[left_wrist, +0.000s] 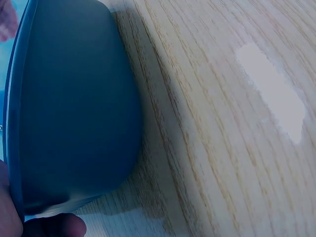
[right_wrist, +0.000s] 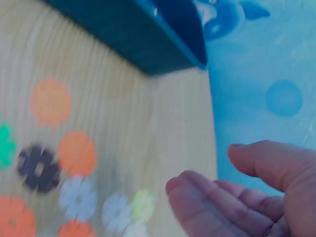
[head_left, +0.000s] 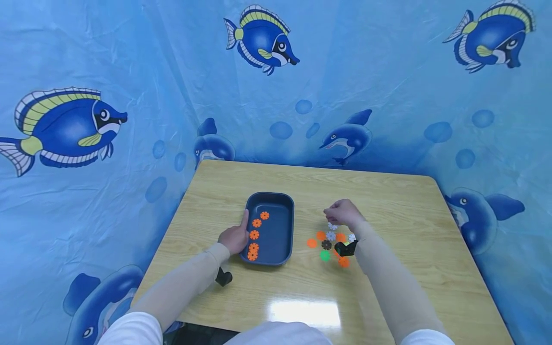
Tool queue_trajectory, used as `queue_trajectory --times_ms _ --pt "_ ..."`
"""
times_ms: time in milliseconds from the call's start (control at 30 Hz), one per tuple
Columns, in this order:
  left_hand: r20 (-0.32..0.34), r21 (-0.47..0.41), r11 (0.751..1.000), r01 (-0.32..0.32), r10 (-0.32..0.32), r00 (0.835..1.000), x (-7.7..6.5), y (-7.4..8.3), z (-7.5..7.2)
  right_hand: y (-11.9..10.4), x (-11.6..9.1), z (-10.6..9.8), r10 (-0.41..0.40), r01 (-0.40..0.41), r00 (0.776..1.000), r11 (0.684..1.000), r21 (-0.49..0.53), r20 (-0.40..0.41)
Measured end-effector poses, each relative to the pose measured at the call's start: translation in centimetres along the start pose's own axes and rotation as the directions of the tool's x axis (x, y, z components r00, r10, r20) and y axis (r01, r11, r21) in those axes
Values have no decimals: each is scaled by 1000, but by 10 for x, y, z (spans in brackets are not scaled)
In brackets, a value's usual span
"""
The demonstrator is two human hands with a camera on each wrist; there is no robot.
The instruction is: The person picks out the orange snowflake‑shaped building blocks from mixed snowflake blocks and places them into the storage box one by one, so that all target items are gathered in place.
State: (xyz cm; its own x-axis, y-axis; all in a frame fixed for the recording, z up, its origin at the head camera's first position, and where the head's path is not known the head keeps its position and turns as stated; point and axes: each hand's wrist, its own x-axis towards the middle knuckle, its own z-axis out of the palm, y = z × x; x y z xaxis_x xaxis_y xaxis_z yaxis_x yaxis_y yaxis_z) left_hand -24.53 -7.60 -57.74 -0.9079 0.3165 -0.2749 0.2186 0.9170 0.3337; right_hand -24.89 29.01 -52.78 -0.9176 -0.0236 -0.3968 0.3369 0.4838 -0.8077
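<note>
A dark blue rectangular tray stands on the table, with several orange notched discs along its left side. My left hand grips the tray's left wall, index finger lying along the rim; in the left wrist view, fingers show on both sides of the rim. My right hand is just beyond a loose group of notched discs right of the tray. Its thumb stands apart from the fingers, with nothing between them. Around it lie orange discs, a black disc, a green disc and whitish discs.
The wooden table backs onto a blue curtain printed with fish and dolphins. A black wrist mount on the right arm covers part of the disc group in the head view. Light glares on the tabletop near the front edge.
</note>
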Motion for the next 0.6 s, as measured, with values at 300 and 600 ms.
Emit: queue_trajectory --times_ms 300,600 --pt "2 3 1000 6 -6 1000 -1 -1 2 38 -6 -7 107 -119 993 882 -456 -54" --pt "0 8 1000 -1 1 1000 1 -1 2 56 -4 3 123 -156 988 773 -615 -96"
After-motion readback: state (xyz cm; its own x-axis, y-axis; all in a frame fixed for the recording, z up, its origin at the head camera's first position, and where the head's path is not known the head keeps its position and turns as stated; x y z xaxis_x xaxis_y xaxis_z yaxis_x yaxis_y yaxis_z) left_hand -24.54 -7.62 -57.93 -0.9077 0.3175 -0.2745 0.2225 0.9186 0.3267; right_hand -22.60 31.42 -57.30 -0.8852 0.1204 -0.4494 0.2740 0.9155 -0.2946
